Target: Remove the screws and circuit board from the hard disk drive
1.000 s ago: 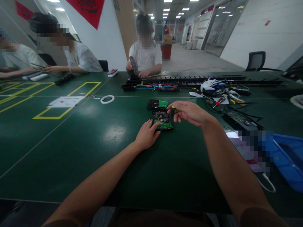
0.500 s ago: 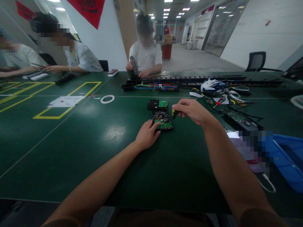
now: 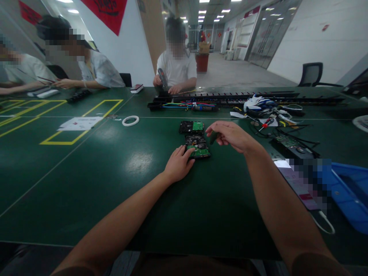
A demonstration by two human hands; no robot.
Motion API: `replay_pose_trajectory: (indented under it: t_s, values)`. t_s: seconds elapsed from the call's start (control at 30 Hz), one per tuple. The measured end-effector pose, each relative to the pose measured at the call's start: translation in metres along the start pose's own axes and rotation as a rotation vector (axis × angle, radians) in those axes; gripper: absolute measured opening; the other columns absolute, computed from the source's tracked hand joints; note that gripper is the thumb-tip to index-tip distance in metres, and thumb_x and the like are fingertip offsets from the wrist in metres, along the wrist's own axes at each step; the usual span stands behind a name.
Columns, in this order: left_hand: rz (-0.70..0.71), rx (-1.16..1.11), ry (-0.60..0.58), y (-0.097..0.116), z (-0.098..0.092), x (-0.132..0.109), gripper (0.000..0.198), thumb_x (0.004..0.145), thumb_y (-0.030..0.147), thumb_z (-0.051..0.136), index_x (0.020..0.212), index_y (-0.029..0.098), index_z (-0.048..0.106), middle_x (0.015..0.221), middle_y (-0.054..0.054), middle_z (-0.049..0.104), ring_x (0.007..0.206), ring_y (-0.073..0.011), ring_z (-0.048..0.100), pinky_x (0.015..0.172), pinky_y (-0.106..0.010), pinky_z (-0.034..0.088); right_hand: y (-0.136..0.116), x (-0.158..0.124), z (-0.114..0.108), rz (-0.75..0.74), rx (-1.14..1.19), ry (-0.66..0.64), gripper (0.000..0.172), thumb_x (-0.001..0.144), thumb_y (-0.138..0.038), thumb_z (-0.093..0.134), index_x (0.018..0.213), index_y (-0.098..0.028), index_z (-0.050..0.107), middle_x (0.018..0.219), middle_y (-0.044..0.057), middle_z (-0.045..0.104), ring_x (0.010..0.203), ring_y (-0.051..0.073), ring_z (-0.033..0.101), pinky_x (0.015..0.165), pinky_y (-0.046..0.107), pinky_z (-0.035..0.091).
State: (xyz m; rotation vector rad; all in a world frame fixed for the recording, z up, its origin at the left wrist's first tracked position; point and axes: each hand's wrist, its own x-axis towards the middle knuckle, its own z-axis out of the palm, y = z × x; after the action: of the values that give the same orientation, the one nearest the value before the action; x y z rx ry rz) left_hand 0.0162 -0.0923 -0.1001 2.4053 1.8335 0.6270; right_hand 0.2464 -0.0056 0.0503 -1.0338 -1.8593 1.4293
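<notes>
Left hand [image 3: 178, 165] on hard drive [image 3: 199, 150] edge — right hand [image 3: 233, 136] pinches tool [image 3: 213, 137] alongside.

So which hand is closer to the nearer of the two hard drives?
Left. The left hand rests its fingertips on the left edge of the nearer hard drive; the right hand hovers just right of it, pinching a small dark tool.

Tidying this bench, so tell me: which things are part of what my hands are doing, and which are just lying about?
In use: left hand on near hard drive; right hand holding small tool.
Lying about: tape ring, paper sheet, gloves, blue tray.
</notes>
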Motion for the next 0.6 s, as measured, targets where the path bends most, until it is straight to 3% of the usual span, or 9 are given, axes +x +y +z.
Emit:
replay_pose_trajectory:
  t_s: [0.27, 0.6]
  values:
    - [0.0, -0.005, 0.013, -0.0001, 0.0002, -0.0002, 0.052, 0.104, 0.04, 0.054, 0.154, 0.027, 0.047, 0.16, -0.014, 0.05, 0.153, -0.0352, 0.041, 0.123, -0.059, 0.038, -0.0019, -0.0032, 0.0011, 0.019, 0.039, -0.115, 0.025, 0.101, -0.036, 0.057, 0.102, -0.022, 0.079, 0.111, 0.008, 0.079, 0.057, 0.011, 0.056, 0.042, 0.024, 0.038]
    - [-0.007, -0.008, -0.004, 0.0013, -0.0023, -0.0002, 0.052, 0.104, 0.04, 0.053, 0.154, 0.024, 0.048, 0.16, -0.017, 0.048, 0.153, -0.0363, 0.041, 0.124, -0.057, 0.037, 0.0016, -0.0027, -0.0022, 0.002, 0.084, -0.13, 0.026, 0.102, -0.042, 0.062, 0.106, -0.022, 0.078, 0.104, 0.007, 0.076, 0.062, 0.01, 0.056, 0.046, 0.021, 0.039]
